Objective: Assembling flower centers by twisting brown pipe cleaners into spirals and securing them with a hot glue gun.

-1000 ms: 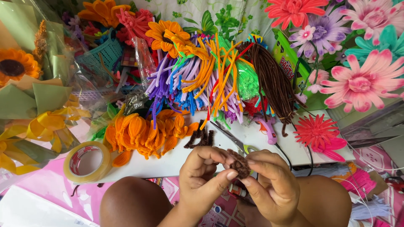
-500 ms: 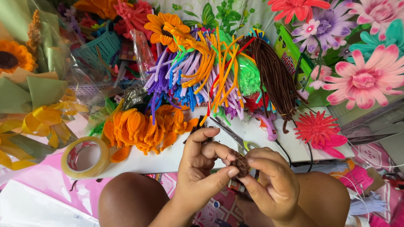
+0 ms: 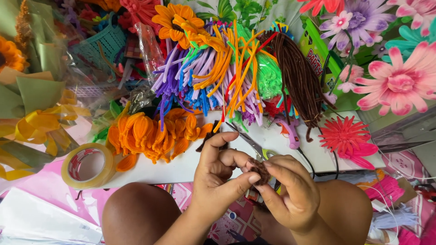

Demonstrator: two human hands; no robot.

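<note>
Above the bare knees, at the white board's [image 3: 181,165] near edge: left hand [image 3: 218,174] and right hand [image 3: 288,190] are pinching one small brown pipe-cleaner coil [image 3: 260,169] between thumbs and fingertips, both grasping it. The coil is looking tightly wound and compact, seemingly a partly formed flower centre; no petals are attaching yet. Lying beyond: scissors [image 3: 249,141], pink glue gun [image 3: 290,134], orange pipe-cleaner flowers [image 3: 152,131], tape roll [image 3: 88,165], brown pipe-cleaner bundle [image 3: 295,77], red flower [image 3: 347,138].
</note>
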